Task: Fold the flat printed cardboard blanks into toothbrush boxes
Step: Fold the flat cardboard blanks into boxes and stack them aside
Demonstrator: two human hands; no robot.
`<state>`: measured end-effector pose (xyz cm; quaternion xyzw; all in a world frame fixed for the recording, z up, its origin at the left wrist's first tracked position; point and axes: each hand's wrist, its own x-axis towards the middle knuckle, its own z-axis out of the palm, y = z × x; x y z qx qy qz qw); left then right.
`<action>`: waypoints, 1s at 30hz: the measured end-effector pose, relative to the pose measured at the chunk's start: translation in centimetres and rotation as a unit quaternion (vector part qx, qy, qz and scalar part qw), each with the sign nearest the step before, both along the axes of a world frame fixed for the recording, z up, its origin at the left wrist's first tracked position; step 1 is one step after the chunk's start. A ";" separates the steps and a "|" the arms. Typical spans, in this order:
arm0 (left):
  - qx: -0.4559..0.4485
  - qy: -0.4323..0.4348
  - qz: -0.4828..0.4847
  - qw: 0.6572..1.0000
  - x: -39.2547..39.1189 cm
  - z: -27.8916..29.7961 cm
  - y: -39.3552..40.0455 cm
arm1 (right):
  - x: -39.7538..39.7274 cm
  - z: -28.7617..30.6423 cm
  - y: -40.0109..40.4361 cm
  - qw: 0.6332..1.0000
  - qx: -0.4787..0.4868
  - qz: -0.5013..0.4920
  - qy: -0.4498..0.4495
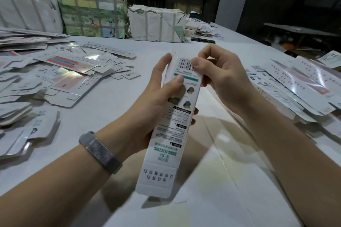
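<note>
Your left hand [156,96] wraps one long printed box [171,131] from the side, thumb across its face, fingers curled behind. Your right hand [217,75] pinches the box's far end by the barcode, thumb on top. Both grips hold the box tilted above the desk [103,114]. Left of the grip lies one loose heap of blanks [55,72]; right of it, one overlapping row of blanks [295,86]. Beyond stand three wrapped bundles [92,11].

"X-S1" and "SONIC ELECTRIC" upside down on toothbrush box [171,134]
</note>
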<state>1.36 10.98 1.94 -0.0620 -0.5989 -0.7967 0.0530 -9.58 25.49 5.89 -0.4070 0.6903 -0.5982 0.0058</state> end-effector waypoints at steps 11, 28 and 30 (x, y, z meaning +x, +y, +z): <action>-0.016 0.081 0.048 0.995 -0.7 0.0 -0.4 | 1.2 -1.2 -1.3 0.999 -0.024 -0.006 0.023; -0.020 0.085 0.021 0.996 -0.9 -0.4 0.1 | 1.9 -1.3 -1.6 0.984 -0.134 0.052 -0.102; -0.019 0.081 0.023 0.996 -0.8 -0.3 0.3 | 1.7 -1.2 -1.4 0.984 -0.136 0.052 -0.107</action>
